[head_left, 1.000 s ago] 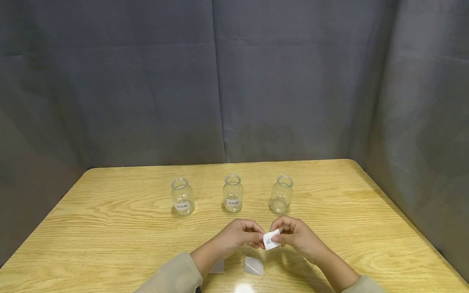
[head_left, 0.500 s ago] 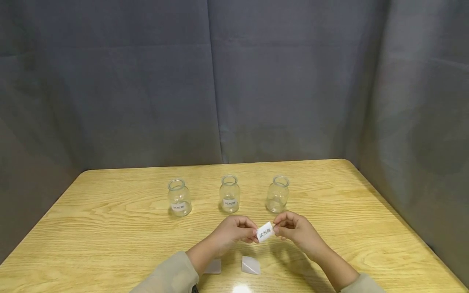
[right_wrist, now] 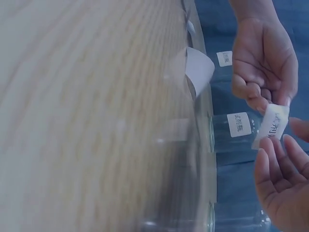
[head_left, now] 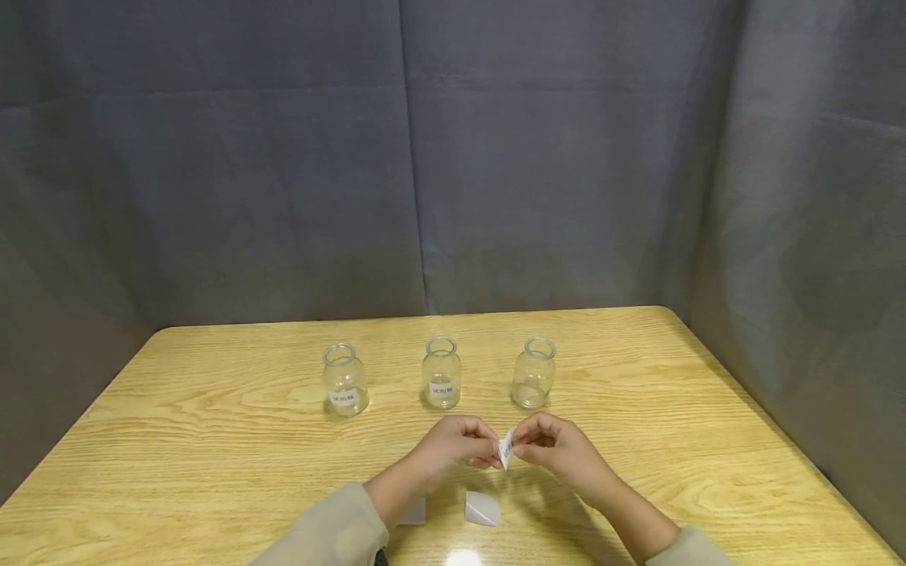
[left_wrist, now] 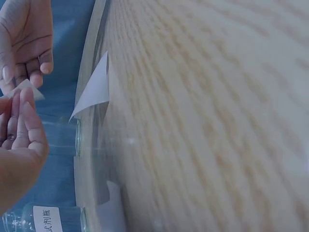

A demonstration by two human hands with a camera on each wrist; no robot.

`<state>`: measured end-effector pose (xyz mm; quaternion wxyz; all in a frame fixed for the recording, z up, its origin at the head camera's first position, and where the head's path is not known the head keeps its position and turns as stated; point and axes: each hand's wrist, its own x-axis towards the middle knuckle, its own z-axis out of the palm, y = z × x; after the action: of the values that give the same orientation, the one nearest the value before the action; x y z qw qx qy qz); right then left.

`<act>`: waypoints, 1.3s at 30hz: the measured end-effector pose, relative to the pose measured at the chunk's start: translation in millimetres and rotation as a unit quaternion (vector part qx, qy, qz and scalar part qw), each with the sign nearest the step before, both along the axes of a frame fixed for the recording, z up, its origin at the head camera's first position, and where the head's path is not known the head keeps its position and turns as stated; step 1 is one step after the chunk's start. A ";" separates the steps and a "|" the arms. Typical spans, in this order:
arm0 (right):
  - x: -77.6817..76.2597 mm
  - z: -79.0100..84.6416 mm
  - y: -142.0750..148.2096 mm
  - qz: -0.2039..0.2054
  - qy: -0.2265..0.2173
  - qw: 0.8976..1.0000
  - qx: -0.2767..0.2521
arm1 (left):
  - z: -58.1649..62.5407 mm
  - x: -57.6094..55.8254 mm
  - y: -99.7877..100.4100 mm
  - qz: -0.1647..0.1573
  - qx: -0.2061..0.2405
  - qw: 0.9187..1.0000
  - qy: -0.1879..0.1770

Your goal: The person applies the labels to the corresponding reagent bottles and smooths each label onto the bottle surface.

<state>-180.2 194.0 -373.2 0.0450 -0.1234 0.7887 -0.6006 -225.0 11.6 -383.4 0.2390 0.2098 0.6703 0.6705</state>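
In the head view, my left hand [head_left: 456,444] pinches one edge of a small white paper label [head_left: 506,449] with printed characters. My right hand [head_left: 562,450] meets it from the other side, the label caught between its thumb and fingertips. The label stands nearly edge-on to the head view and looks bent; in the right wrist view, part of the print on the label [right_wrist: 274,123] shows. Behind the hands stand three upright clear glass jars. The left jar [head_left: 345,376] and middle jar [head_left: 442,369] bear similar labels; no label shows on the right jar [head_left: 534,373].
On the wooden table [head_left: 212,464], a curled pale paper piece [head_left: 483,509] lies below the hands. A second pale piece [head_left: 414,512] is partly hidden by the left forearm. Grey curtains [head_left: 283,173] surround the table at the back and sides.
The label has turned from facing the head camera to nearly edge-on and bent. My right hand has moved a little left, closer to the left hand. The jars stay put.
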 end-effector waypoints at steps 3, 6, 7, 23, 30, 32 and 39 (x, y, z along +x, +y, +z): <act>-0.2 0.2 -2.3 0.024 -0.001 1.000 0.005 | 0.7 -0.1 1.5 -0.004 -0.003 1.000 0.003; -0.2 1.3 -4.2 0.037 -0.007 0.999 0.002 | 1.6 -0.6 3.1 0.000 -0.002 1.000 0.004; -0.5 1.7 -4.9 0.040 -0.008 0.999 0.001 | 2.3 -0.6 3.6 0.001 -0.003 1.000 0.005; -2.2 1.0 -5.5 0.050 0.000 0.999 0.007 | -1.8 0.4 2.2 0.008 -0.015 1.000 -0.017; -1.0 3.0 -2.3 0.051 -0.002 0.999 0.005 | -0.7 -4.3 1.2 0.022 -0.030 0.999 -0.002; -0.8 2.4 -0.2 0.059 -0.005 0.998 0.002 | -0.8 -4.6 0.7 0.026 -0.034 0.999 0.001; -3.0 3.4 6.4 0.080 -0.022 0.997 -0.006 | 1.6 -2.8 -2.5 0.038 -0.037 0.999 0.005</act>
<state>-183.2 200.4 -369.8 0.1098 -0.1732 0.7713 -0.6025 -227.8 9.1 -381.7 0.2181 0.1784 0.7032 0.6528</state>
